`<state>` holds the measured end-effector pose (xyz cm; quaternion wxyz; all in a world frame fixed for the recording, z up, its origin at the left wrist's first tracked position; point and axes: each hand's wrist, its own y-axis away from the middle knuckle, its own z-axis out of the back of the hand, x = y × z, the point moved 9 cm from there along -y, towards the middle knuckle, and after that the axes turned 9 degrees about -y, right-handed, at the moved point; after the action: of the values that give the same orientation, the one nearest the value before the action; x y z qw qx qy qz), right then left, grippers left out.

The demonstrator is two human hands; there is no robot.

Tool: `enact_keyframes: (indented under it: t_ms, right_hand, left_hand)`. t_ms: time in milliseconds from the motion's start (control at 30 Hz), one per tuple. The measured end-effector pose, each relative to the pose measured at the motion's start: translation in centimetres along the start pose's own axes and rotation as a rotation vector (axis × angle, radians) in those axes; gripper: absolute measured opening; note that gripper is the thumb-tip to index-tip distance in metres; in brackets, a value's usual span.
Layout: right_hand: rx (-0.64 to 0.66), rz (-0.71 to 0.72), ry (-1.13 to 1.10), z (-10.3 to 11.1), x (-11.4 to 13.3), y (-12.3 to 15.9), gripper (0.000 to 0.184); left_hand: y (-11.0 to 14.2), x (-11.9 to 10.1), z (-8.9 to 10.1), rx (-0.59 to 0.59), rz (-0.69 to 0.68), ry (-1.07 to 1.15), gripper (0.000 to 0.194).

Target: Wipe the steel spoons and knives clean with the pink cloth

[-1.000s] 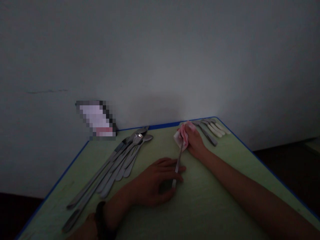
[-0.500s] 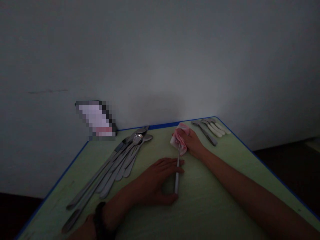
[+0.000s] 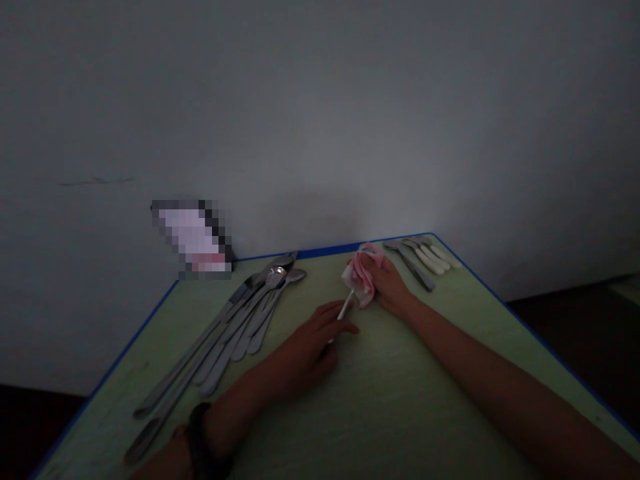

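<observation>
My right hand (image 3: 393,288) is closed around a crumpled pink and white cloth (image 3: 367,272). A slim metal piece of cutlery (image 3: 345,307) runs from the cloth down to my left hand (image 3: 313,341), whose fingers are bent round its handle. The cloth hides its far end, so I cannot tell which kind it is. To the left lies a loose pile of metal cutlery (image 3: 235,327), with several spoon bowls pointing at the wall. Beyond my right hand rest a metal-handled piece of cutlery (image 3: 413,269) and several white-handled pieces (image 3: 431,259).
The light green table (image 3: 425,400) has a blue edge (image 3: 327,251) and stands against a grey wall (image 3: 320,120). A blurred-out, phone-like object (image 3: 193,237) leans on the wall at the back left corner. The room is dim.
The cutlery's handle has swung leftward at its near end and now shows less. My left hand has drawn its thumb and fingers closer together around it. The cloth has shifted slightly in my right hand.
</observation>
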<state>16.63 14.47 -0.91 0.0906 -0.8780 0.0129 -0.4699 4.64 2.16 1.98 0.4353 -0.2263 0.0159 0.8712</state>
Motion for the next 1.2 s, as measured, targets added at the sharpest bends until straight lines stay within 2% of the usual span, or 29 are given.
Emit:
enact_keyframes:
  t_ms: [200,367,500,600,800,1000,1200]
  right_hand:
    - [0.006,-0.032,-0.03,-0.1,-0.3,0.0,0.03]
    - [-0.017,-0.087,-0.119,0.0,-0.7,0.1,0.032]
    - [-0.038,-0.114,-0.14,0.1,-0.7,0.1,0.033]
    - [-0.028,-0.144,-0.119,-0.1,-0.8,0.2,0.035]
    - [-0.018,-0.094,-0.083,-0.1,-0.5,0.1,0.033]
    - [-0.072,-0.114,-0.105,0.5,-0.8,0.0,0.032]
    - [-0.019,-0.163,-0.046,-0.3,-1.1,0.6,0.035]
  left_hand:
    - [0.0,1.0,-0.2,-0.041,0.037,-0.031,0.05]
    - [0.0,0.2,-0.1,-0.008,0.011,-0.027,0.035]
    - [0.0,-1.4,-0.1,0.071,-0.081,-0.049,0.047]
    - [0.0,-1.8,0.0,0.093,-0.093,-0.06,0.049]
    - [-0.1,-1.2,0.0,0.079,-0.051,-0.016,0.038]
    - [-0.2,-0.2,0.3,-0.007,-0.016,0.031,0.041]
    - [-0.2,-1.1,0.3,0.04,-0.047,0.012,0.038]
